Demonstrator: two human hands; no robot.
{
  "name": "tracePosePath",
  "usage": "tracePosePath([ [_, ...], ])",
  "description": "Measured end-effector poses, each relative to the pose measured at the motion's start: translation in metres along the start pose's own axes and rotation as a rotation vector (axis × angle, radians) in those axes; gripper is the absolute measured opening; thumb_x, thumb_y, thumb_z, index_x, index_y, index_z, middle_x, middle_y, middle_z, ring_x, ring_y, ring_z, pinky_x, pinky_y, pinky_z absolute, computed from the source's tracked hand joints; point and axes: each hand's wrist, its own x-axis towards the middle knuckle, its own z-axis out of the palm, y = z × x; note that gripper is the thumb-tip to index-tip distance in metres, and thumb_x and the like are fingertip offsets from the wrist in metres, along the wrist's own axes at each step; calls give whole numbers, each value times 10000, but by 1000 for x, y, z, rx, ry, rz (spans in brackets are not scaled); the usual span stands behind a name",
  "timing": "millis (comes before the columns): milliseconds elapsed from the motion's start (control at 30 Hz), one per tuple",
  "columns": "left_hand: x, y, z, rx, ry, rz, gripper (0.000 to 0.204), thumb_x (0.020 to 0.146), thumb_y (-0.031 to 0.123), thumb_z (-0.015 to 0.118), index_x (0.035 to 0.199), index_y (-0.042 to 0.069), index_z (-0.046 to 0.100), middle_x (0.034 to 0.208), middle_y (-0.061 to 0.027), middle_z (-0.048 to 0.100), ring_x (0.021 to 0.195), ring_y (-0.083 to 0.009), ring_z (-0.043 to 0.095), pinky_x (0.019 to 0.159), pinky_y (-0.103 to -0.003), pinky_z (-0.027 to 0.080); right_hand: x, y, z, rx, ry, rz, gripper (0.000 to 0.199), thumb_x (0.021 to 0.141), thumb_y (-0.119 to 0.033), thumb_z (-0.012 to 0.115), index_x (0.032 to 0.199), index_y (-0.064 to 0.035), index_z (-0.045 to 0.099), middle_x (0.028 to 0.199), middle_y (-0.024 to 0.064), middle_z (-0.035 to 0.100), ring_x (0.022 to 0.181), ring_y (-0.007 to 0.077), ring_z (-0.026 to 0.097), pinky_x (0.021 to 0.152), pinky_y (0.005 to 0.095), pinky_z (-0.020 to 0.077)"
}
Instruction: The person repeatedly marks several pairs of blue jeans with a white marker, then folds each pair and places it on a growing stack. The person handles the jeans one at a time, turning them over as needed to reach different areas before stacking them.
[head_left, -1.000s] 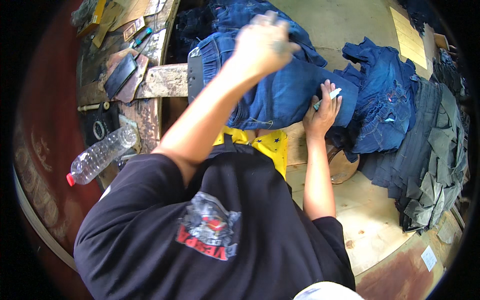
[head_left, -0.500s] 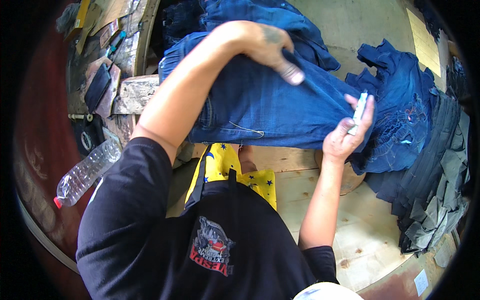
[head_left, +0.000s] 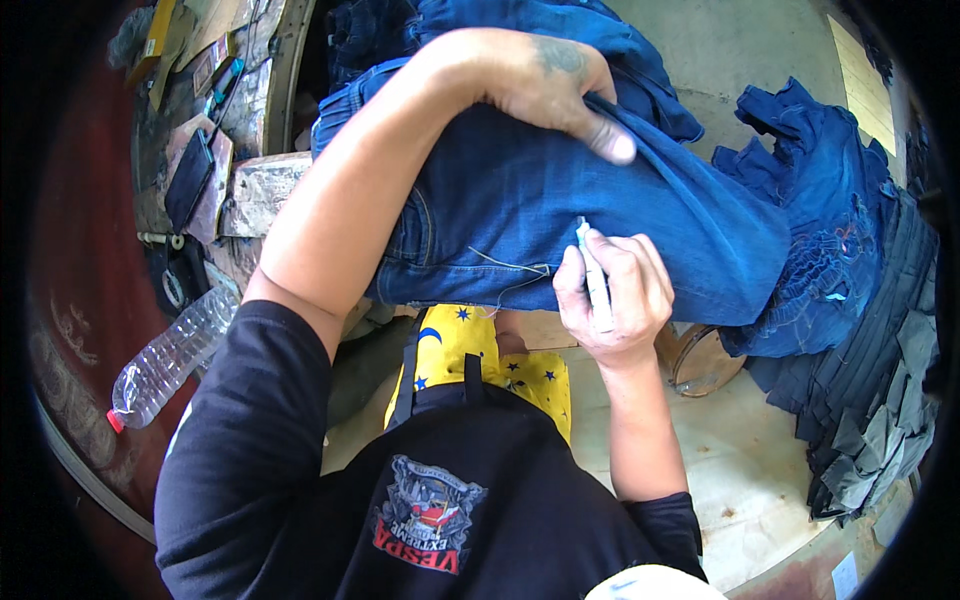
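Note:
Dark blue denim trousers [head_left: 500,200] lie spread across in front of me, with loose pale threads hanging near their lower edge. My left hand [head_left: 560,95] reaches over the far side and grips a fold of the denim. Its thumb lies on top, while most of the fingers are hidden in the cloth. My right hand [head_left: 625,295] pinches a slim white pen-like tool [head_left: 594,270] between thumb and fingers. The tool's dark tip points up and away from me, at the denim surface; whether it touches the cloth I cannot tell.
More blue denim [head_left: 820,230] with frayed threads is heaped at right, beside a stack of dark grey cloth [head_left: 870,400]. A clear plastic bottle [head_left: 175,355] lies at left, near a worn wooden bench [head_left: 270,190] with a dark phone-like object [head_left: 190,180]. A round wooden stool [head_left: 705,360] stands below.
My right hand has moved left from the trousers' right end to their near middle, turning the white tool into a pen-like grip. My left hand has shifted slightly right, still at the fold.

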Motion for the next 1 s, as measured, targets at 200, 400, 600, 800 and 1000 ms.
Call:
tracePosePath([
  [200,2,3,2,84,117,31,504,876,483,899,1180,84,858,1031,-170,815,974,-323,752,927,-416,600,10,-2,-6,24,-40,0,216,801,62,786,965,30,650,819,178,695,640,330,671,595,397,564],
  [400,7,-4,14,244,386,87,356,873,365,898,1150,143,877,851,-135,779,900,-296,783,861,-416,614,55,25,9,-80,89,63,150,778,107,736,881,25,664,738,128,606,601,287,612,559,368,515],
  [600,8,-11,17,257,433,87,296,854,319,876,1107,165,875,966,-109,800,980,-314,776,887,-426,606,71,31,20,-71,50,140,140,782,104,748,855,33,651,742,153,624,618,295,638,584,378,528],
  [800,10,-13,19,174,527,241,251,729,157,756,954,65,817,901,-162,778,895,-387,759,818,-474,602,56,26,19,-69,89,103,166,758,122,730,789,7,614,696,127,566,569,292,580,538,388,484],
  [1000,10,-13,21,121,598,313,332,714,156,751,1025,68,829,995,-135,801,956,-360,769,862,-452,605,22,12,16,-32,119,90,156,734,141,724,850,51,671,722,123,603,548,254,573,503,345,465],
])
